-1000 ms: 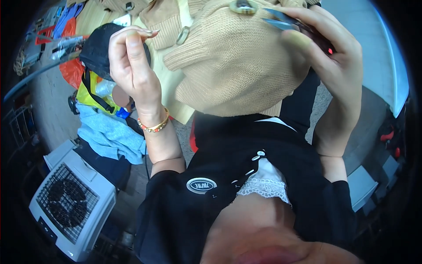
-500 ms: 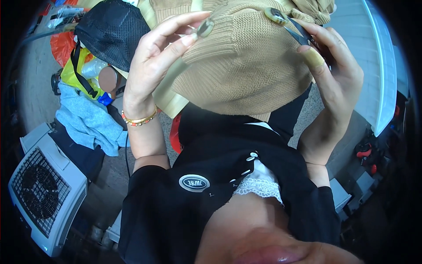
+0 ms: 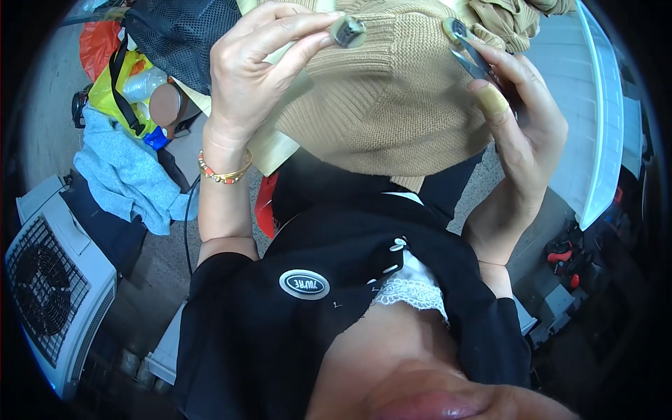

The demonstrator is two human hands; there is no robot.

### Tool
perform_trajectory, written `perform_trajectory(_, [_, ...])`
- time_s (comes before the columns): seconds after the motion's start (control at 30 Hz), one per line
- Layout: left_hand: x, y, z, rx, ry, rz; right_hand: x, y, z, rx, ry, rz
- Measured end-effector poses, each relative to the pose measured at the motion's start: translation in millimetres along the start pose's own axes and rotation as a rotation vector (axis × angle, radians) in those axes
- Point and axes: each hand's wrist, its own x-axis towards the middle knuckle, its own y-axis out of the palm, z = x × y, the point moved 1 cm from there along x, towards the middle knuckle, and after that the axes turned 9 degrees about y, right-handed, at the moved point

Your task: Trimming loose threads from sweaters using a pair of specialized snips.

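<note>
A tan knitted garment (image 3: 420, 105) lies spread over my lap, its ribbed band running beneath both hands. Between the thumb and fingertip of my left hand (image 3: 255, 80) is a round greenish button (image 3: 348, 32), tilted to face me. My right hand (image 3: 521, 115) grips small dark thread snips (image 3: 477, 66), with the blades pointing up and left over the knit. Just beyond the blades, near the right fingertips, a second round button (image 3: 453, 29) shows; whether those fingers touch it I cannot tell. Any thread on the buttons is too fine to make out.
More tan knitwear (image 3: 507, 21) is bunched at the far right, beside a pale translucent plastic bin (image 3: 584, 119). To the left are a dark mesh bag (image 3: 185, 42), a yellow bag (image 3: 112, 101), a lidded jar (image 3: 166, 105), a light blue cloth (image 3: 133, 171) and a white fan unit (image 3: 59, 287).
My left hand has turned its button to face me and shifted slightly right over the knit. The right hand keeps the snips near the second button. The whole view has shifted a little.
</note>
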Motion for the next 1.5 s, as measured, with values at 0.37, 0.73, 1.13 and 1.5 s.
perform_trajectory(0.37, [-2, 4, -1, 0.154, 0.227, -0.129, 3, -1, 2, 0.000, -0.003, -0.031])
perform_trajectory(0.73, [-3, 3, -4, 0.203, 0.266, -0.198, 8, -1, 15, -0.072, -0.065, 0.028])
perform_trajectory(1.13, [0, -1, -15, -0.329, 0.162, -0.145, 10, 14, 33, 0.050, -0.090, 0.128])
perform_trajectory(1.5, [27, 21, -38, -0.420, 0.143, -0.356, 1, 14, 54, 0.019, -0.076, 0.103])
